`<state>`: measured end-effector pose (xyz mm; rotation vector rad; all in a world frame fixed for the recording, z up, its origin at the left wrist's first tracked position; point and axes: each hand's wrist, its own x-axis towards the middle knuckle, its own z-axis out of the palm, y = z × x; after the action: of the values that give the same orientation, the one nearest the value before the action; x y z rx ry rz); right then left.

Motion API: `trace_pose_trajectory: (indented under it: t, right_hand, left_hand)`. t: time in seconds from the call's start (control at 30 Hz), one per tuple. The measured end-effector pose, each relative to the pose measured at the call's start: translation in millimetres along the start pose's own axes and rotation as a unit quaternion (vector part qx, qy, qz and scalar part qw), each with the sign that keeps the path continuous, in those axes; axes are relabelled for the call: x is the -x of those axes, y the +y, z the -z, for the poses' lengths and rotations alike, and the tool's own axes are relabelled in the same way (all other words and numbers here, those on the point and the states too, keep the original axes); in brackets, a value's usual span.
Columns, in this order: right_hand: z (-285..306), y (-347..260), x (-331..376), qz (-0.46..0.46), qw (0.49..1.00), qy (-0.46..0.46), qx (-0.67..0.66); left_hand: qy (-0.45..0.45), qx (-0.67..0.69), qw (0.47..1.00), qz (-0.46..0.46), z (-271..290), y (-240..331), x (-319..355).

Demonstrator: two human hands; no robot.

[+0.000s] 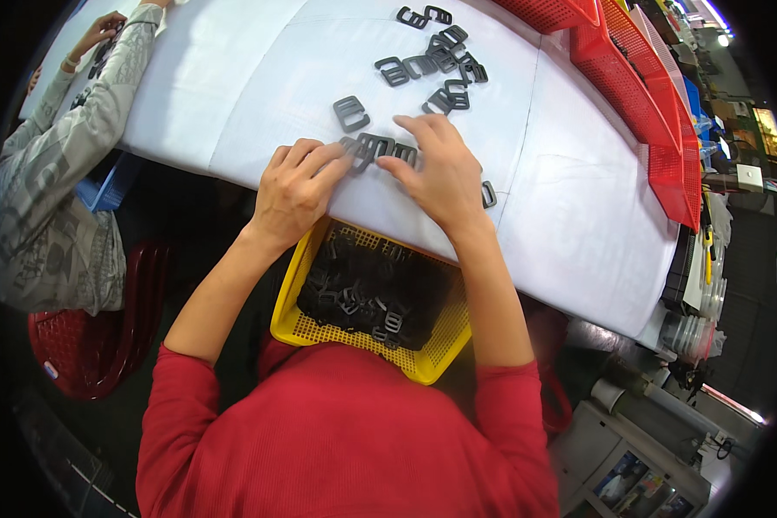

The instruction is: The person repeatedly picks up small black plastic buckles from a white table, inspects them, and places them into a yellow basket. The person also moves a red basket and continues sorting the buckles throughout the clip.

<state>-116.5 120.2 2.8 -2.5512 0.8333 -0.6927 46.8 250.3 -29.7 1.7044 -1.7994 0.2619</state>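
We log our left hand (292,192) and right hand (440,173), fingers spread flat, pressing grey buckles (378,148) at the table (233,95) edge. Yellow basket (423,363) of buckles sits below.

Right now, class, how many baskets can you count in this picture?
3: a yellow basket on the person's lap, and two red baskets along the table's far right edge; others may be hidden.

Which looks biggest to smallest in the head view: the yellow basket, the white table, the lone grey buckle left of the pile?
1. white table
2. yellow basket, though it sits nearer the camera, which enlarges it
3. lone grey buckle
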Motion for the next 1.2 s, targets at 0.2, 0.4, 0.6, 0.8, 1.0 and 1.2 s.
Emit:
trace_pose_trajectory:
  t: [0.2,0.4,0.6,0.8,1.0,1.2]
  right_hand:
    - [-9.1,-6.8,-5.0,0.097,0.991,-0.064,0.072]
    - [-9.4,-8.6,1.4,0.185,0.964,-0.067,0.181]
    - [-4.2,2.4,-6.0,0.26,0.944,0.037,0.198]
    - [41.1,46.3,-16.5,-0.163,0.978,-0.119,-0.058]
    - [24.3,61.2,-24.9,0.062,0.99,0.01,0.126]
    - [11.5,68.1,-31.3,0.179,0.949,0.02,0.258]
  left_hand:
    - [-0.003,-0.009,0.999,0.033,4.7,-3.5,2.7]
    - [-0.016,-0.043,0.996,0.081,11.3,0.7,-4.1]
    - [-0.051,-0.038,0.993,0.097,18.6,3.3,-9.5]
    - [-0.038,-0.012,0.998,0.05,7.9,11.9,-13.7]
    - [-0.079,0.015,0.996,-0.031,-14.1,32.4,-34.6]
    - [-0.085,0.056,0.991,-0.087,-22.1,31.7,-36.2]
